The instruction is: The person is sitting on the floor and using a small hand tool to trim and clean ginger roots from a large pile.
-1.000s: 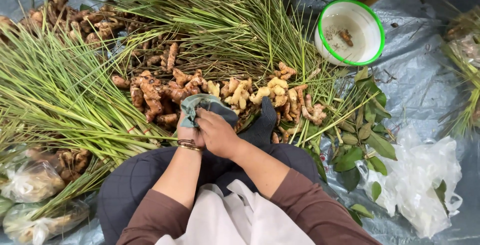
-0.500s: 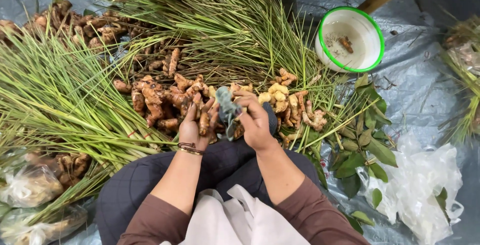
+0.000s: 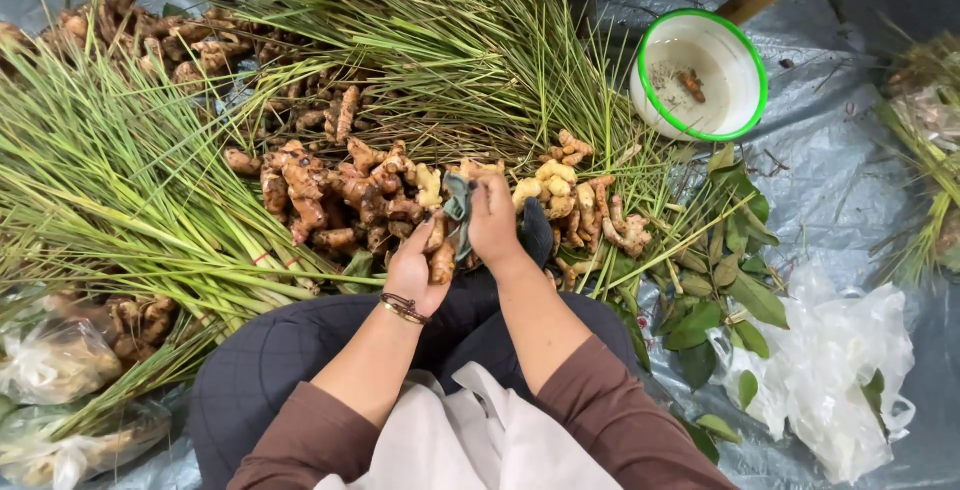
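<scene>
Both hands had shifted slightly right of centre, the left hand (image 3: 418, 268) cupping a ginger root (image 3: 441, 262) while the right hand (image 3: 494, 218) pinched a grey-green cloth (image 3: 459, 208) against it, best wiped firmly.

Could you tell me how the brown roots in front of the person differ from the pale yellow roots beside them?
The brown roots are darker and form the bigger heap on the left; the pale yellow roots are lighter, fewer, and lie right of the hands. Left hand holds a brown piece. Both are knobbly and lie on green stalks.

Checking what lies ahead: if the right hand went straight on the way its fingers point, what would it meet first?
Probably the pale ginger roots just beyond the right hand, which grips a grey-green cloth; depth is unclear.
</scene>
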